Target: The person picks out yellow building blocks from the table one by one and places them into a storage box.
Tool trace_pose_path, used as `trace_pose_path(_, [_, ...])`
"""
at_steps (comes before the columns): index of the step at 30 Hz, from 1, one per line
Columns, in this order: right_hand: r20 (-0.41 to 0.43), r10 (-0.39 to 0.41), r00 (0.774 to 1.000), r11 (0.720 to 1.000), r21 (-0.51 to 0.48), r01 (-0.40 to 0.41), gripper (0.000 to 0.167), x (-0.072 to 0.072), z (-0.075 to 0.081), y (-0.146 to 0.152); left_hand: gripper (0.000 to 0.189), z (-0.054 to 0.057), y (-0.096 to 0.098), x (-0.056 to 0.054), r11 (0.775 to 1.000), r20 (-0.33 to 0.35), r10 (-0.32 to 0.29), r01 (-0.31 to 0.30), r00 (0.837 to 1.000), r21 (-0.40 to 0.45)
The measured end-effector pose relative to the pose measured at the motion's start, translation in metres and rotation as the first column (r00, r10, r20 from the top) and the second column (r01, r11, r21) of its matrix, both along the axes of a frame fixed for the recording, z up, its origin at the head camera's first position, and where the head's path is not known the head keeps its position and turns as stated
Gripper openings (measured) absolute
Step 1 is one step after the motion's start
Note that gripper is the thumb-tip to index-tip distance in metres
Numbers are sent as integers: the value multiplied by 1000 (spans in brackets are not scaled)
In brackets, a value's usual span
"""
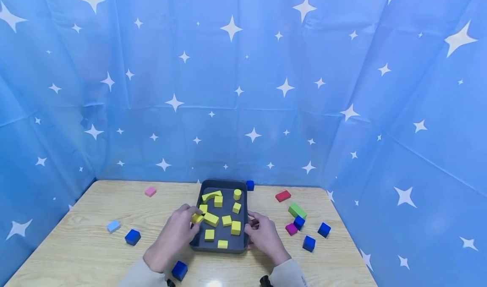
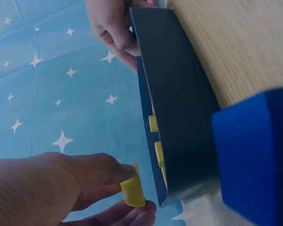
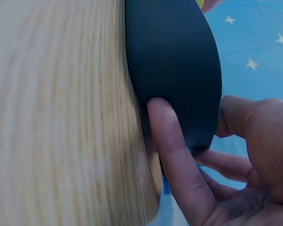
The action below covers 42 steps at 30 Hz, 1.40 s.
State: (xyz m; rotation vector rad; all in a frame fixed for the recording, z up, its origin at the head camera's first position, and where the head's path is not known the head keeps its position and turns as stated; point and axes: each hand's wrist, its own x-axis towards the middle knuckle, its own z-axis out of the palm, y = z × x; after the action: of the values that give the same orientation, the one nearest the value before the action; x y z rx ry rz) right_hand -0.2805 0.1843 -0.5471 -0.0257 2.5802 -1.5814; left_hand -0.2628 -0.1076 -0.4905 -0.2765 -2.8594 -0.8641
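My left hand (image 1: 176, 227) is over the left edge of a dark grey tray (image 1: 227, 205) and pinches a yellow block (image 1: 197, 218). In the left wrist view this yellow block (image 2: 133, 192) shows a rounded side, held between thumb and fingers beside the tray wall (image 2: 179, 103). My right hand (image 1: 266, 235) grips the tray's right side. From the right wrist, the thumb lies at the rim and a finger (image 3: 172, 146) lies along the outer wall, low by the tabletop. Several yellow blocks lie spread in the tray, among them an arch (image 1: 212, 195) and a cylinder (image 1: 237, 194).
Blue cubes lie on the wooden table (image 1: 312, 270): one (image 1: 179, 271) near the front, one (image 1: 132, 237) at left, others at right. Also loose are pink (image 1: 150, 191), light blue (image 1: 113, 226), red (image 1: 283, 195), green (image 1: 297, 211) and magenta (image 1: 291, 229) blocks. A starry blue curtain (image 1: 213, 88) surrounds the table.
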Motion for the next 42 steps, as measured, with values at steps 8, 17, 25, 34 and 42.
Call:
trace_pose_path(8, [-2, -1, 1000, 1000, -7, 1, 61, 0, 0, 1, 29, -8, 4, -2, 1000, -3, -27, 27, 1000, 1])
trace_pose_path(17, [3, 2, 1000, 1000, -5, -2, 59, -1, -2, 1, 25, -29, 2, -9, 997, -139, -75, 73, 987, -18])
trace_pose_path(25, [0, 1, 1000, 1000, -10, -1, 60, -1, -2, 1, 27, -16, 6, -4, 998, -56, -24, 20, 998, -63])
trace_pose_path(34, [2, 0, 1000, 1000, -7, 0, 61, -1, -1, 1, 26, -18, 10, -5, 991, -45, -9, 3, 999, -136])
trace_pose_path(42, [-8, 9, 1000, 1000, -10, -9, 61, -1, -1, 1, 23, -18, 9, -3, 989, -43, -12, 6, 999, -149])
